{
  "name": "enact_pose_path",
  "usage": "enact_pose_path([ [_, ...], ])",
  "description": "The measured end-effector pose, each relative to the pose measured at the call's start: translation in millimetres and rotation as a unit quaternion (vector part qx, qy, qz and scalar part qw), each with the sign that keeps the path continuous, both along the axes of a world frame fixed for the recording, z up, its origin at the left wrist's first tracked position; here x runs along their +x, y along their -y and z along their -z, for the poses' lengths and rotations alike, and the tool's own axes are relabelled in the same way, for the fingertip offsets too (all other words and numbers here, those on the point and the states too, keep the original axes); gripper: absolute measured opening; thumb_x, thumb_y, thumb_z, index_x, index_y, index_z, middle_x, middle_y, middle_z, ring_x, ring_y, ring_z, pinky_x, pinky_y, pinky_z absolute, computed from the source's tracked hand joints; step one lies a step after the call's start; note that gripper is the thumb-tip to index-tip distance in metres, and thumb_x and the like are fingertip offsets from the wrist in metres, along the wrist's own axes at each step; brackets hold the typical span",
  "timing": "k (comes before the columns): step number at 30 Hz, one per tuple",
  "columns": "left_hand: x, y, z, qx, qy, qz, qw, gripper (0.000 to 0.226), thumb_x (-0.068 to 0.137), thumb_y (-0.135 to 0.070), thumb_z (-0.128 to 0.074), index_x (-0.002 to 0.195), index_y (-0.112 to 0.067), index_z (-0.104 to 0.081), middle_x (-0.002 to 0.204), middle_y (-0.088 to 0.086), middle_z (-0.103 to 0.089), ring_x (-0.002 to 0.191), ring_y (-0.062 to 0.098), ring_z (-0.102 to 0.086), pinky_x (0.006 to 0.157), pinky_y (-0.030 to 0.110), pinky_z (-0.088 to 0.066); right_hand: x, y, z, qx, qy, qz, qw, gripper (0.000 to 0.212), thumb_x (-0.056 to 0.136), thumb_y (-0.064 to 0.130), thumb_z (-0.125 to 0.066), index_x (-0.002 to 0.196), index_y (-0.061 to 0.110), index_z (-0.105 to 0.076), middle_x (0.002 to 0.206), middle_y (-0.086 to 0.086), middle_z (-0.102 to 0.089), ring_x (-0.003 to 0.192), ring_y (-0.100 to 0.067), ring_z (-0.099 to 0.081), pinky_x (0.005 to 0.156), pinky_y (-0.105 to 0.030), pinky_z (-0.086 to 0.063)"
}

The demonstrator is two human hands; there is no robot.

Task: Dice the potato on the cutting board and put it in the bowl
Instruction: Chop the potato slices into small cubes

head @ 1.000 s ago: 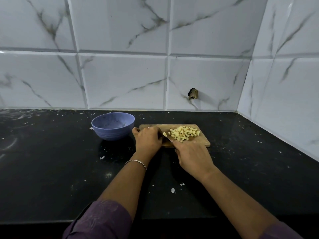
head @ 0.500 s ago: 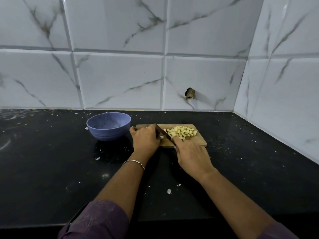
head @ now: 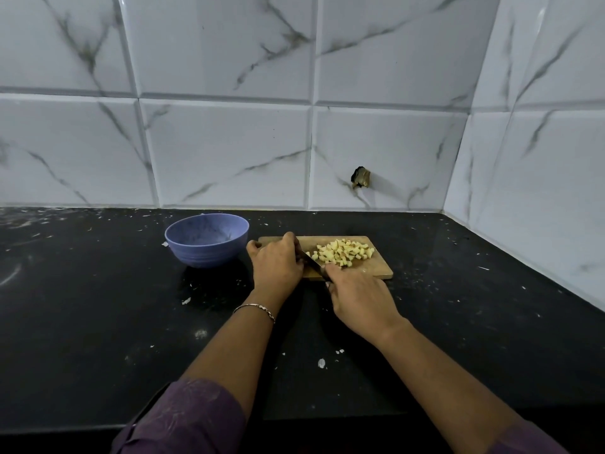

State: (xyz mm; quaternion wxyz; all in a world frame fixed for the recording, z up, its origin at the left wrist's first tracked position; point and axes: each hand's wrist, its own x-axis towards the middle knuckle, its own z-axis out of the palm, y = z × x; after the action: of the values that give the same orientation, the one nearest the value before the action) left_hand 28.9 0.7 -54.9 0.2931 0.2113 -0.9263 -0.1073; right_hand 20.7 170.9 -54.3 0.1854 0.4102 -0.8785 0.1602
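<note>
A round blue bowl (head: 206, 244) sits on the black tabletop (head: 98, 322), just left of the wooden cutting board (head: 379, 273). Pale potato dice (head: 343, 253) lie on it.

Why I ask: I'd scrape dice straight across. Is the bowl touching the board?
Apart. The head view shows a strip of black counter between the bowl and the board's left end.

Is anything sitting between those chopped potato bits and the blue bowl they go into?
Only the person's left hand, on the left end of the cutting board, and the knife in the right hand, both between the diced potato and the bowl. Nothing else visible blocks the way.
</note>
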Motion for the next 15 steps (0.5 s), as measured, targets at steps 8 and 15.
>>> enact_pose_path([
  [8,-1.0,0.5,1.3,0.001,-0.006,0.006,1.000,0.017,0.087,-0.030,-0.060,0.103,-0.026,-0.056,0.090,-0.004,-0.067,0.100,0.019,-0.061,0.108,0.051,-0.025,0.4,-1.2,0.6,0.033,-0.065,0.000,0.997,0.032,0.100,0.020,-0.051,0.132,0.027,-0.052,0.096,0.003,-0.065,0.082,-0.013,-0.062,0.069,-0.029,-0.051],
  [15,0.2,0.6,0.2,-0.005,-0.013,0.006,1.000,0.017,0.086,-0.031,-0.064,0.101,-0.029,-0.056,0.089,-0.006,-0.067,0.101,0.017,-0.060,0.107,0.051,-0.025,-1.9,-5.6,-2.4,0.053,-0.104,0.027,0.993,0.034,0.100,0.019,-0.051,0.133,0.028,-0.051,0.101,0.001,-0.065,0.085,-0.016,-0.062,0.072,-0.029,-0.050],
])
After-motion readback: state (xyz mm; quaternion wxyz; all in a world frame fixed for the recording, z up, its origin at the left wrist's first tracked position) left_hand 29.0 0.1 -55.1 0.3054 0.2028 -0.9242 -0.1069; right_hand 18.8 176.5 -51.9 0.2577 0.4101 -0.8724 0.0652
